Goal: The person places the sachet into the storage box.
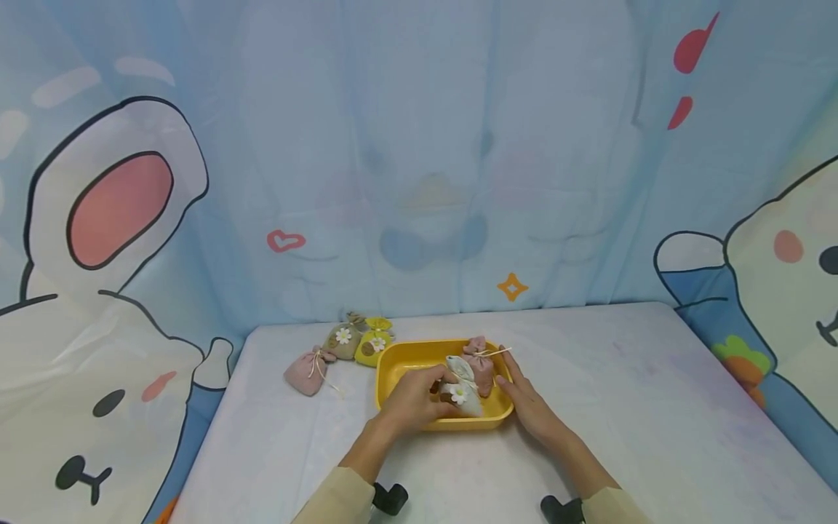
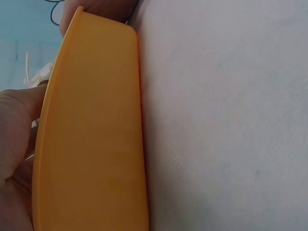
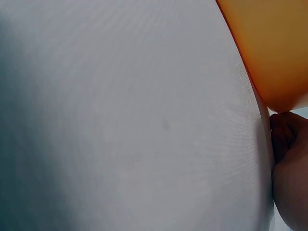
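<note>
A yellow tray (image 1: pixel 399 354) stands on the table, with a white drawstring pouch (image 1: pixel 469 405) and a dusty-pink pouch (image 1: pixel 483 370) inside it. My left hand (image 1: pixel 414 399) reaches over the near left part of the tray and grips the white pouch, which bears a small daisy. In the left wrist view, the tray's outer wall (image 2: pixel 94 120) hides most of that pouch. Against the tray's right end rests my right hand (image 1: pixel 533 412), its fingers fairly straight along the rim. Only part of the right hand (image 3: pixel 291 163) shows in the right wrist view, beside the tray's corner.
Left of the tray lie a pink pouch (image 1: pixel 305 373), a grey-green pouch (image 1: pixel 342 340) and a yellow-green pouch (image 1: pixel 373 343), close together. A white cloth covers the table (image 1: pixel 622 378). Behind it hangs a blue curtain (image 1: pixel 419 160) printed with cartoon animals.
</note>
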Available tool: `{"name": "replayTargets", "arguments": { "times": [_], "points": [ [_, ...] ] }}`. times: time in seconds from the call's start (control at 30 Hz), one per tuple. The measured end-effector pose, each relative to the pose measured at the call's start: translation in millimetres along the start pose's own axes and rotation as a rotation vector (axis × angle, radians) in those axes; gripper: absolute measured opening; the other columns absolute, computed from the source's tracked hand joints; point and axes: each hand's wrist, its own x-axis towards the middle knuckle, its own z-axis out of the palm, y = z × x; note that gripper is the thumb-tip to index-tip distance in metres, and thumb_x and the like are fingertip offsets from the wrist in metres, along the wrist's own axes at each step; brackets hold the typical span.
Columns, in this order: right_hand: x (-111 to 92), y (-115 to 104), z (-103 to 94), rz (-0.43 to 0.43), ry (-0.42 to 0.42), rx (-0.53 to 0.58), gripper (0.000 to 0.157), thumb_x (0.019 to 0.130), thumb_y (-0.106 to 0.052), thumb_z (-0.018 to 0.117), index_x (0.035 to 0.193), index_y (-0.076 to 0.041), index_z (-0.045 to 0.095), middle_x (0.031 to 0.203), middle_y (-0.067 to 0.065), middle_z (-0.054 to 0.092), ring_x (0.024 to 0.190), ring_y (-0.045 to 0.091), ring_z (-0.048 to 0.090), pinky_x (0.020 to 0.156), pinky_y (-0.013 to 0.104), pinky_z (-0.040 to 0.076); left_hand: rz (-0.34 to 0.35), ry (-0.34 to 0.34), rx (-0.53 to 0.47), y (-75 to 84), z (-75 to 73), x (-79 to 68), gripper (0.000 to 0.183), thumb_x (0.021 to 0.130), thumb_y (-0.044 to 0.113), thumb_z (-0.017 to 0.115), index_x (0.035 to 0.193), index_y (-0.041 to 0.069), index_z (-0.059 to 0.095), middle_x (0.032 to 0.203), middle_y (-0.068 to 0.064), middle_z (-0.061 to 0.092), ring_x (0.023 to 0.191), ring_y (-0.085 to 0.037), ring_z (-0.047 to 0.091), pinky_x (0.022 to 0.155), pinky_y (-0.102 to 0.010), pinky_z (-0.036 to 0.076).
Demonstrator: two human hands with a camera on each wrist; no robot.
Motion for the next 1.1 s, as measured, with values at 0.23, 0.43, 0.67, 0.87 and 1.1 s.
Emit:
{"name": "replayTargets", "arguments": {
  "times": [0.23,0.43,0.67,0.87,1.1],
  "points": [
    [-0.1,-1.1,-1.4,0.01,-0.005,-0.004,0.07,0.112,-0.052,0.029,0.168,-0.028,-0.006,0.176,0.012,-0.005,0.16,0.046,-0.005,0.125,0.069,-0.003,0.053,-0.028,0.054,0.5,4.0,4.8,0.03,0.087,0.025,0.086,0.114,0.024,0.073,0.088,0.014,0.062,0.081,-0.006,0.054,0.07,-0.017,0.045],
    [-0.4,-1.8,-1.6,0.015,-0.005,-0.004,0.07,0.112,-0.052,0.029,0.168,-0.029,-0.006,0.177,0.011,-0.006,0.16,0.046,-0.006,0.124,0.071,-0.003,0.071,-0.048,0.079,-0.4,8.5,10.2,0.032,0.086,0.028,0.087,0.114,0.024,0.073,0.086,0.014,0.06,0.078,-0.004,0.053,0.068,-0.016,0.045],
    [0.1,0.4,-0.9,0.006,-0.007,-0.013,0.071,0.111,-0.055,0.029,0.168,-0.03,-0.005,0.177,0.009,-0.005,0.16,0.046,-0.006,0.123,0.072,-0.004,0.046,-0.062,0.104,2.0,10.8,12.8,0.032,0.085,0.028,0.088,0.113,0.025,0.073,0.091,0.015,0.063,0.082,-0.004,0.054,0.074,-0.016,0.048],
    [0.7,0.4,-1.6,-0.007,-0.01,0.003,0.072,0.111,-0.054,0.03,0.168,-0.028,-0.005,0.176,0.012,-0.004,0.16,0.047,-0.005,0.124,0.07,-0.003,0.054,-0.08,0.085,3.2,10.1,14.9,0.033,0.085,0.025,0.088,0.115,0.023,0.074,0.096,0.013,0.065,0.087,-0.005,0.057,0.079,-0.016,0.05],
    [-0.2,0.7,-1.1,-0.002,-0.014,0.0,0.072,0.111,-0.056,0.028,0.168,-0.029,-0.007,0.176,0.012,-0.006,0.16,0.047,-0.008,0.123,0.071,-0.005,0.056,-0.114,0.062,1.3,10.0,15.5,0.039,0.086,0.023,0.087,0.123,0.022,0.074,0.103,0.012,0.067,0.091,-0.006,0.058,0.082,-0.016,0.05]
  ]
}}
